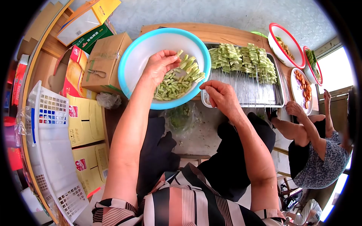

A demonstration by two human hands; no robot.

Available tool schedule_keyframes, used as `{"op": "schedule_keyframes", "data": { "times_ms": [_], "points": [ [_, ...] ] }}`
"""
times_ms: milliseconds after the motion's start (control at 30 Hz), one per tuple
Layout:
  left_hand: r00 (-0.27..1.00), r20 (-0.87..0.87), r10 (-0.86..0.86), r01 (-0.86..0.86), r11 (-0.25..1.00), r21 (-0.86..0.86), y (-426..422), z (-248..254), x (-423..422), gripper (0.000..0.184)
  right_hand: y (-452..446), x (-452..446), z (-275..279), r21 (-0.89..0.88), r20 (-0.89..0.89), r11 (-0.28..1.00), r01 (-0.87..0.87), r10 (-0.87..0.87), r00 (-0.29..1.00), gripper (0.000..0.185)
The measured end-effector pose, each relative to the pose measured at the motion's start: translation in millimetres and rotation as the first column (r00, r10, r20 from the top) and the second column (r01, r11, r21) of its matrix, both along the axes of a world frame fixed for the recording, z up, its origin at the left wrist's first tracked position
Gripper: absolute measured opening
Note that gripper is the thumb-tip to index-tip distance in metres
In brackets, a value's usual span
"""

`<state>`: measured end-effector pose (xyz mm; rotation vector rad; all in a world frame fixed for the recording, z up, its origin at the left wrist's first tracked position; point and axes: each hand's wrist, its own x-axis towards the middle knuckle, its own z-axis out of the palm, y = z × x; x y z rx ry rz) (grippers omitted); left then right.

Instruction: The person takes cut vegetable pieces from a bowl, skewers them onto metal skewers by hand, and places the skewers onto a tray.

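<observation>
A white basin with a blue rim [126,49] holds many cut green bean pieces [175,86]. Over the basin, my left hand [162,64] pinches a green piece [180,53] between thumb and fingertips. My right hand [221,96] is at the basin's right edge, fingers closed around the end of what looks like a thin skewer; the skewer itself is hardly visible. Right of the basin lies a metal tray [241,101] with rows of skewered bean pieces [245,62], their thin sticks pointing toward me.
Cardboard boxes [107,62] and a white plastic basket [51,150] stand at left. Red-rimmed bowls [298,56] and a white plate [298,84] of orange-brown pieces sit at right, beside another person [320,162]. A plastic bag [181,118] lies below the basin.
</observation>
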<state>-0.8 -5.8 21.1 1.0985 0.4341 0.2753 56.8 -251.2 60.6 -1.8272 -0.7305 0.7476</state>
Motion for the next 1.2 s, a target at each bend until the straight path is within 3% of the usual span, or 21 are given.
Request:
{"op": "schedule_keyframes", "data": {
  "times_ms": [633, 1200],
  "points": [
    [0.999, 0.009, 0.049, -0.050, 0.984, 0.173, -1.2, 4.2, 1.3, 0.016, 0.3, 1.5, 0.2, 0.014, -0.037, 1.000, -0.002, 0.002, 0.999, 0.022],
    [0.994, 0.035, 0.101, -0.106, 0.977, 0.187, -4.8, 6.2, 2.7, 0.012, -0.3, -0.6, 1.5, 0.042, -0.048, 0.999, 0.003, -0.001, 0.999, 0.023]
  ]
}}
